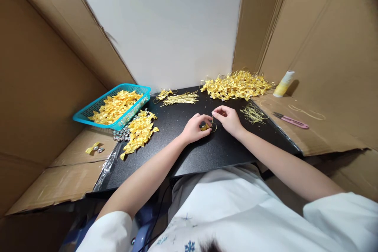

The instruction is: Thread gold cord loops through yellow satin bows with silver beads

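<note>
Just above the black tabletop (189,157), my left hand (195,128) is closed with fingers curled around a small yellow ribbon bow (204,127), which they partly cover. My right hand (228,120) sits close beside it, thumb and fingertips pinching a thin gold cord (212,120). The cord runs down to the bow, and a loop of it curves out below the fingers. Whether a bell is on this bow is hidden by my left hand.
A turquoise basket (97,123) of yellow bows stands at left, with loose bows (138,132) and silver bells (121,133) beside it. Cut cords (180,99) and a pile of corded bows (236,85) lie behind. Rightward are cord scraps (253,113), pink thread snips (292,121) and a thread spool (283,84).
</note>
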A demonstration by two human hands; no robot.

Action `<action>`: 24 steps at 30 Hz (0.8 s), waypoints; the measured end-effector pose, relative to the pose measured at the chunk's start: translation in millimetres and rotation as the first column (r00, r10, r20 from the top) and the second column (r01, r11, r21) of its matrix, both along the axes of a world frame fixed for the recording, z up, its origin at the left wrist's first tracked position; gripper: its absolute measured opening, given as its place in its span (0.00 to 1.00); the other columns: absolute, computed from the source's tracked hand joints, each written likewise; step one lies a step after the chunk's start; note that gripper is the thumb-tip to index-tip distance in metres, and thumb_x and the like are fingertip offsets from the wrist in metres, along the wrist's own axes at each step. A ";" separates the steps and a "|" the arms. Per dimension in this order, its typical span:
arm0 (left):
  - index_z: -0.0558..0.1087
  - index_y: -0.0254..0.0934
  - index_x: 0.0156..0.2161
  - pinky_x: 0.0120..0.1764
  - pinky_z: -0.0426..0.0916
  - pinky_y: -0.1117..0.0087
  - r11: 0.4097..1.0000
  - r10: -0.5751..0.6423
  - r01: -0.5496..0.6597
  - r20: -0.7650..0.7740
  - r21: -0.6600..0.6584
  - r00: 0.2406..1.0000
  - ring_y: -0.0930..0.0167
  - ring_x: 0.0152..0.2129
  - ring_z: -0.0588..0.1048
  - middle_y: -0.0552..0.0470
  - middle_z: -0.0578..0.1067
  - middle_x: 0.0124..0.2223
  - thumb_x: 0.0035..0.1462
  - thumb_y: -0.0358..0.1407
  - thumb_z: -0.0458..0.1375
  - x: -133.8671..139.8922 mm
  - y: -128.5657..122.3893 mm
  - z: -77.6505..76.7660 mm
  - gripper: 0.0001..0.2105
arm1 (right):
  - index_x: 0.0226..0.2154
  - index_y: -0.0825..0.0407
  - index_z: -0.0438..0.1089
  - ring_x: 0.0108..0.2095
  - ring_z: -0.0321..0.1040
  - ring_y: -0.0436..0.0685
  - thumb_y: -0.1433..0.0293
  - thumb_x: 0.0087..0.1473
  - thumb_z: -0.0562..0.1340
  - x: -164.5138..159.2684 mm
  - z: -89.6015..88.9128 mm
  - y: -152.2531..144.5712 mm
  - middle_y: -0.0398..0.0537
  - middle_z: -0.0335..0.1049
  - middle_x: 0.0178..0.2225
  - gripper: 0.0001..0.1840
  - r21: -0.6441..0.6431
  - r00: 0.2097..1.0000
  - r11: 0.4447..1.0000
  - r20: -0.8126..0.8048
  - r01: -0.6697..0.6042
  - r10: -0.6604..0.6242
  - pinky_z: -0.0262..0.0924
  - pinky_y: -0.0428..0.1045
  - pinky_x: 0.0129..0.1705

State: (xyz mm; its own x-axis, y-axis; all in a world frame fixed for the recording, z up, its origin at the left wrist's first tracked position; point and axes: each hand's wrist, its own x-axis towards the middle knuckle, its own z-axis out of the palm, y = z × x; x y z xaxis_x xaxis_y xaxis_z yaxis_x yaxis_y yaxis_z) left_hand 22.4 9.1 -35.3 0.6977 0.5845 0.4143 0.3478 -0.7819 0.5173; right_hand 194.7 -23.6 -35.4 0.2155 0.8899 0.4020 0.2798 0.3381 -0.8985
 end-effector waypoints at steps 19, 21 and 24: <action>0.73 0.40 0.38 0.36 0.65 0.68 0.988 0.137 -0.137 -0.002 0.067 0.991 0.68 0.32 0.69 0.55 0.80 0.32 0.53 0.28 0.60 0.9 5.0 -5.1 0.07 | 0.28 0.52 0.66 0.24 0.72 0.50 0.57 0.46 0.67 -0.7 -2.5 2.7 0.44 0.74 0.27 0.16 0.009 0.942 0.992 -0.314 -0.125 0.121 0.66 0.47 0.31; 0.73 0.40 0.38 0.37 0.66 0.68 0.986 0.150 -0.149 -0.003 0.079 0.989 0.68 0.32 0.69 0.55 0.79 0.31 0.52 0.28 0.60 1.0 5.0 -5.1 0.08 | 0.28 0.52 0.65 0.23 0.72 0.49 0.56 0.45 0.67 -0.9 -1.6 2.3 0.43 0.74 0.27 0.18 0.003 0.931 0.991 -0.342 -0.136 0.129 0.66 0.46 0.30; 0.73 0.40 0.37 0.37 0.66 0.68 0.983 0.163 -0.162 -0.005 0.086 0.987 0.68 0.32 0.69 0.55 0.79 0.32 0.52 0.27 0.60 1.0 5.2 -5.2 0.07 | 0.28 0.52 0.64 0.23 0.73 0.50 0.54 0.42 0.68 -0.5 0.1 2.1 0.41 0.72 0.25 0.20 -0.018 0.911 0.989 -0.391 -0.148 0.130 0.67 0.46 0.28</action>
State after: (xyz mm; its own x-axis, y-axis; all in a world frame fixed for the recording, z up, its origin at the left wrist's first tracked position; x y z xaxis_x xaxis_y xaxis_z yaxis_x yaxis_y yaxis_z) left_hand 23.4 14.3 -40.5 0.6014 0.6533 0.4599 0.4797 -0.7556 0.4461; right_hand 194.2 -21.5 -35.3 0.2190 0.9377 0.2697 -0.1408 0.3039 -0.9423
